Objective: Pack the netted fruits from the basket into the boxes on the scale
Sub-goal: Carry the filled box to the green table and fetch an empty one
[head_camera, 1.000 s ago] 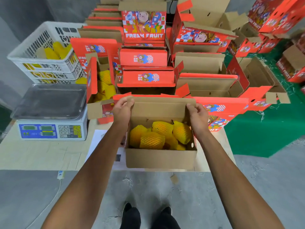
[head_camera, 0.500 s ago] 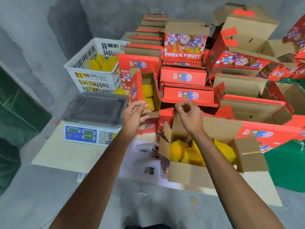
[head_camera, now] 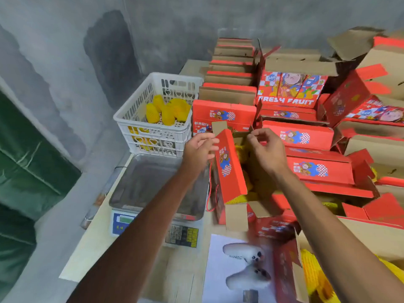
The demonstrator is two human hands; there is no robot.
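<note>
Red box (head_camera: 229, 169) at frame centre, just right of the scale (head_camera: 153, 189): its long axis runs from lower frame toward upper frame, and its red lid flap stands tilted up on the left side. Netted yellow fruits (head_camera: 241, 149) show inside, mostly hidden.

Your left hand (head_camera: 200, 147) is at the flap's upper end, fingers loosely curled with the tips at its edge; whether they actually pinch it, you cannot tell.

Your right hand (head_camera: 265, 149) hovers over the box's far right corner, thumb and forefinger drawn together; blur hides what they hold, if anything.

White basket (head_camera: 153, 127) in the upper left holds more netted fruits.

Stacked red boxes (head_camera: 306, 136) fill the right.

A second open box (head_camera: 290, 270) with fruit sits lower right.
</note>
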